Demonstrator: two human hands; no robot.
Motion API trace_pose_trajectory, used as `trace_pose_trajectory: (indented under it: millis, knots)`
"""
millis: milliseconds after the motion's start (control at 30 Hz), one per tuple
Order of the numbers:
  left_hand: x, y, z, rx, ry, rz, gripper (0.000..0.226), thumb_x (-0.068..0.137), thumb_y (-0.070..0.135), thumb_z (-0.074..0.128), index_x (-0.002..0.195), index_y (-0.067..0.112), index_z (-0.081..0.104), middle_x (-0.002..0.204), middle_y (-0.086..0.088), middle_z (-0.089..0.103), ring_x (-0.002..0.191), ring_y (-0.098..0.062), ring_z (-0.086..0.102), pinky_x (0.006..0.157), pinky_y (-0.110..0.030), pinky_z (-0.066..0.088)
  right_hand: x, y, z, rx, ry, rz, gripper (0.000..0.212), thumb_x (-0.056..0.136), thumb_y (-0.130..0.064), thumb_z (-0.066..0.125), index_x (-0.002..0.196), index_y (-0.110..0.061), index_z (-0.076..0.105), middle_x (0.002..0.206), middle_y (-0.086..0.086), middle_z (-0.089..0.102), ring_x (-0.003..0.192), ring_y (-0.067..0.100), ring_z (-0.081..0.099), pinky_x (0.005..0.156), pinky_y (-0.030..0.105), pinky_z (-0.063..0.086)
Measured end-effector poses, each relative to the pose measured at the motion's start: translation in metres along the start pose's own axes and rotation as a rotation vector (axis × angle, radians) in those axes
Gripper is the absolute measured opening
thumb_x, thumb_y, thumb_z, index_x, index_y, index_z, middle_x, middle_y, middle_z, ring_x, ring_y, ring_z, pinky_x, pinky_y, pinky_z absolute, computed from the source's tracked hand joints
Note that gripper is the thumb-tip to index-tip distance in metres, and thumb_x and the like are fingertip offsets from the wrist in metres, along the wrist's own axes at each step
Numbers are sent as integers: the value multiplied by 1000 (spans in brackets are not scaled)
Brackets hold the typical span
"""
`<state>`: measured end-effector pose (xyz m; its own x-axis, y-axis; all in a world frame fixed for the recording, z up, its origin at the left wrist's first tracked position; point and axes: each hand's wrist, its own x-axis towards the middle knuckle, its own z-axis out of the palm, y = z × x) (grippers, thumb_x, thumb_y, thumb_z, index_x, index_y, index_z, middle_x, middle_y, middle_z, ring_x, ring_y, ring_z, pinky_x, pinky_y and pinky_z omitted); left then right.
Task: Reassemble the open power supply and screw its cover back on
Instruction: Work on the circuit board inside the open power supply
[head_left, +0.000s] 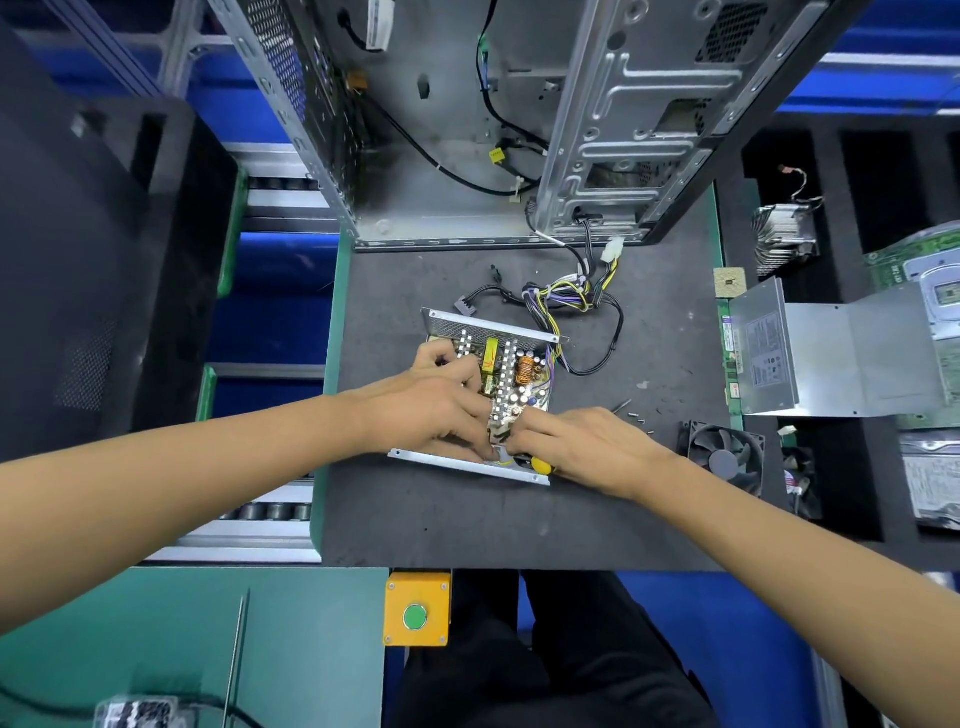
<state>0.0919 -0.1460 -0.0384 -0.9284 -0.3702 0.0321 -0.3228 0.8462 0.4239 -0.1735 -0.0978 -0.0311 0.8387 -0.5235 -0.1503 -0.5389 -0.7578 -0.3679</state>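
Note:
The open power supply (491, 332) lies on the dark mat, its circuit board (519, 376) exposed between two metal side walls. A bundle of coloured cables (569, 296) runs out of its far right corner. My left hand (431, 410) rests over the left part of the board, fingers curled down onto it near the front wall. My right hand (587, 447) grips a yellow-handled screwdriver (540, 464) at the front wall, its tip hidden by the fingers. The grey metal cover (810, 353) lies apart at the right. Small screws (635, 417) lie on the mat beside my right hand.
An open computer case (519, 119) stands at the back of the mat. A black fan (724, 454) sits right of my right hand. Heatsink (782, 234), boards and drives fill foam slots at the right. A yellow box with a green button (415, 616) sits at the front edge.

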Motion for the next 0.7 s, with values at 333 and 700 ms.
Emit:
trace_pose_trajectory:
  millis: [333,700]
  knots:
    - [3,3,-5,18,-55,18,30,104,59,46,107,46,73,83,19,55,93,-11,34,94,-29,11,-1,-6,0,0,85,9,57,68,11,70,114,-20,57,109,2,58,58,27,47,40,37,45]
    - [15,5,-4,60,-85,-36,27,97,61,56,91,44,76,71,22,61,86,-8,28,86,-33,18,0,-8,2,10,119,40,45,68,8,68,108,-15,66,101,5,62,56,28,47,41,37,46]
